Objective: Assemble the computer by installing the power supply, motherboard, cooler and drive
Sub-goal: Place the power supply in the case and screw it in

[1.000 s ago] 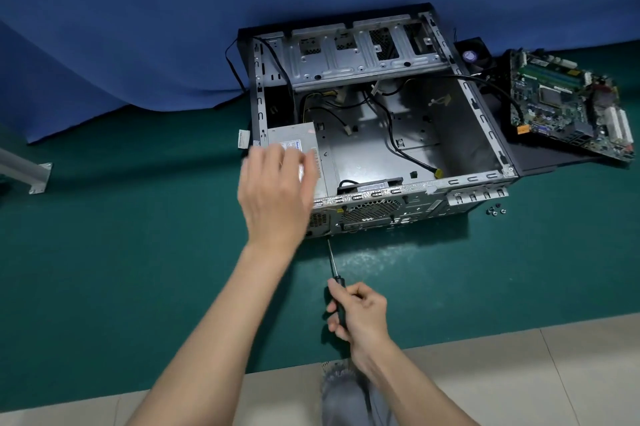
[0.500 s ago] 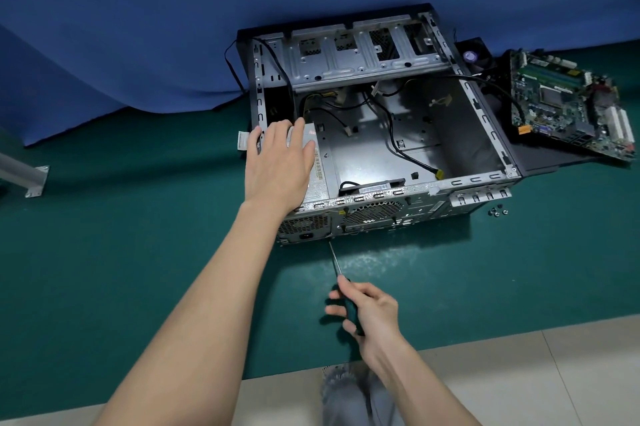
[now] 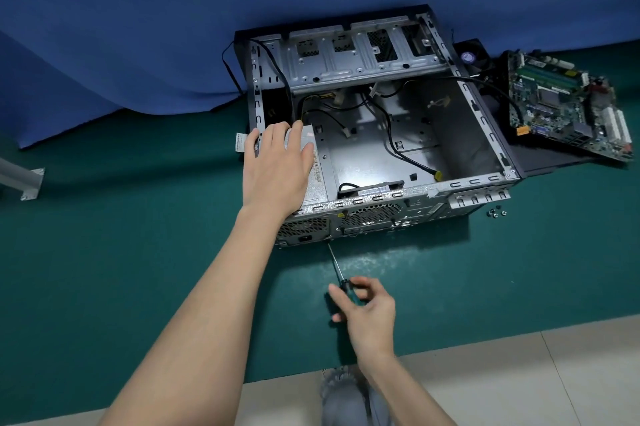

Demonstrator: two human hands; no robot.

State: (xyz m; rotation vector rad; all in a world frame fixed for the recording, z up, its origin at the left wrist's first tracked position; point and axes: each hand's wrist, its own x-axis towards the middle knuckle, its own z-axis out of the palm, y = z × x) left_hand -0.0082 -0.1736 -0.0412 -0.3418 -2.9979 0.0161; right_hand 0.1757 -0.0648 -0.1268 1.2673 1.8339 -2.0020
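Note:
An open grey computer case (image 3: pixel 485 120) lies on its side on the green mat. The power supply (image 3: pixel 317 179) sits in its near left corner, its vent grille facing me. My left hand (image 3: pixel 277 166) rests flat on top of the power supply, fingers straight. My right hand (image 3: pixel 367 308) grips the dark handle of a screwdriver (image 3: pixel 335 263), whose tip touches the case's rear panel just below the power supply. The green motherboard (image 3: pixel 561 107) lies on a black panel to the right of the case. A black cooler fan (image 3: pixel 472 56) sits behind it.
Loose black cables (image 3: pixel 391 138) run across the case floor. A few small screws (image 3: pixel 495 212) lie on the mat by the case's near right corner. A blue cloth backdrop (image 3: pixel 138 27) hangs behind. A metal bracket (image 3: pixel 24 179) sits at the far left. Pale floor tiles border the mat's near edge.
My left hand moved forward from above the rear edge and settled flat on the power supply. My right hand shifted its grip on the screwdriver handle; the tip stays at the rear panel.

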